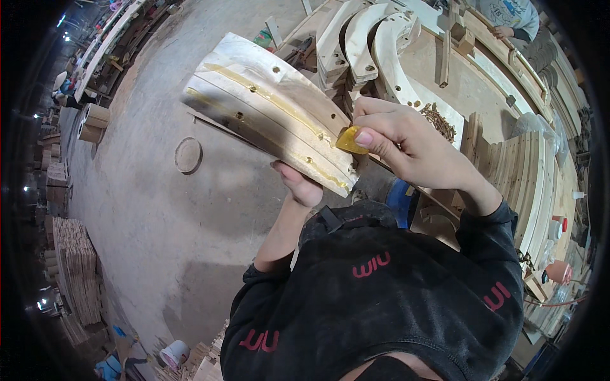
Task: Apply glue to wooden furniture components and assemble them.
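Observation:
A curved wooden piece (289,89) with several drilled holes is tilted in front of me. Yellowish, glue-like lines run along its length on two seams. My left hand (300,185) grips its near end from underneath, with the thumb showing and most fingers hidden behind the wood. Pinched in my right hand (416,145) is a small flat yellow scraper (349,140), its edge against the wood near the end of the upper yellow line.
Several curved wooden parts (365,51) and a pile of screws (440,120) lie on the workbench at the right. Stacked curved strips (508,171) stand farther right. A person's hand (503,32) shows at the far right. A round disc (189,155) lies on the concrete floor.

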A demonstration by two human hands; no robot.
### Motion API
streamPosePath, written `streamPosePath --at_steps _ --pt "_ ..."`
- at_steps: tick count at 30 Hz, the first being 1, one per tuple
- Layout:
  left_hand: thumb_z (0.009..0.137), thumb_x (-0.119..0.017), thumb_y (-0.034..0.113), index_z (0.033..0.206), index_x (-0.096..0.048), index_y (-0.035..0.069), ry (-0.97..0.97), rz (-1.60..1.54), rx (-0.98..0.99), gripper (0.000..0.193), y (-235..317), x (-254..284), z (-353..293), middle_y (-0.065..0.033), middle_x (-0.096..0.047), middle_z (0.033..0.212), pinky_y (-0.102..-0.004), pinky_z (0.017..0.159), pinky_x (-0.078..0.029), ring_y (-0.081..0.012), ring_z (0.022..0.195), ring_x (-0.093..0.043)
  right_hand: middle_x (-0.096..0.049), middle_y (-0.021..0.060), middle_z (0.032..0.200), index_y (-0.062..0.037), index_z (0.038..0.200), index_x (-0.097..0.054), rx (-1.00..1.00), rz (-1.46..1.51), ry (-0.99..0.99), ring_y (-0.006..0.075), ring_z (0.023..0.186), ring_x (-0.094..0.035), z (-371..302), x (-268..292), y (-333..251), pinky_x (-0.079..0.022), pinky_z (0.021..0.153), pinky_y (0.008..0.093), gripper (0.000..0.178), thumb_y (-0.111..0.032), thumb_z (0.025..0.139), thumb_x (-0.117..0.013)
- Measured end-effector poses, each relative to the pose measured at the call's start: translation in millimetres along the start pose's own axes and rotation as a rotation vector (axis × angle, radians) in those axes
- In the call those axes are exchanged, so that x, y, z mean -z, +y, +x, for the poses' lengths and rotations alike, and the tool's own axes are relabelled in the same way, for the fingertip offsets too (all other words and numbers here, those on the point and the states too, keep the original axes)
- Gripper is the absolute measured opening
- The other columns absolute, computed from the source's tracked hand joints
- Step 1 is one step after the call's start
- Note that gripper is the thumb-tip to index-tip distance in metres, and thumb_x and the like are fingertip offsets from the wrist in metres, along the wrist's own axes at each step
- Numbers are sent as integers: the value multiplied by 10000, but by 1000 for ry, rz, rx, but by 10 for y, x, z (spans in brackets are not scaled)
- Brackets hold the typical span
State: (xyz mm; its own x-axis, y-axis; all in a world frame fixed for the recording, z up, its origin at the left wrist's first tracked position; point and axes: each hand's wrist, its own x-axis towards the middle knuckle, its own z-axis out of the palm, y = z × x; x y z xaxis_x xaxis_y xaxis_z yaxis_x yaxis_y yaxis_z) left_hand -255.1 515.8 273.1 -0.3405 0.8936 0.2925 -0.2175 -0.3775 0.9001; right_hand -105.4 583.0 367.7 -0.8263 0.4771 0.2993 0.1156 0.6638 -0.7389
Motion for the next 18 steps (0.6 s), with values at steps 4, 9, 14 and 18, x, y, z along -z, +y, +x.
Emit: streamPosePath --at_steps 4,9,14,18 --pt "767 -126 823 1361 -251 23 57 -73 30 1004 -13 -1 74 -194 -431 1231 -407 954 -385 -293 1103 -468 -413 111 772 36 801 -468 -23 -1 -43 250 697 -445 30 16 -25 -386 644 339 329 -242 970 -420" --pt "703 -118 875 1264 -341 -8 254 -205 24 1071 -32 -2 140 -205 -487 1119 -403 890 -420 -294 1003 -508 -430 121 777 38 813 -491 34 -10 -43 255 699 -454 56 -28 24 -396 644 343 308 -226 961 -437" --pt "685 -125 891 1201 -383 -43 168 -285 69 1098 48 89 208 -207 -512 1057 -395 848 -443 -278 956 -527 -438 128 777 46 841 -527 19 -22 -66 264 709 -466 69 -58 25 -401 647 350 283 -205 950 -457" --pt "678 -177 900 1174 -405 -34 62 -421 22 1082 99 70 240 -187 -519 1003 -397 810 -460 -264 927 -537 -442 135 776 50 857 -543 9 4 -85 272 718 -476 77 -78 59 -404 650 358 268 -197 939 -477"
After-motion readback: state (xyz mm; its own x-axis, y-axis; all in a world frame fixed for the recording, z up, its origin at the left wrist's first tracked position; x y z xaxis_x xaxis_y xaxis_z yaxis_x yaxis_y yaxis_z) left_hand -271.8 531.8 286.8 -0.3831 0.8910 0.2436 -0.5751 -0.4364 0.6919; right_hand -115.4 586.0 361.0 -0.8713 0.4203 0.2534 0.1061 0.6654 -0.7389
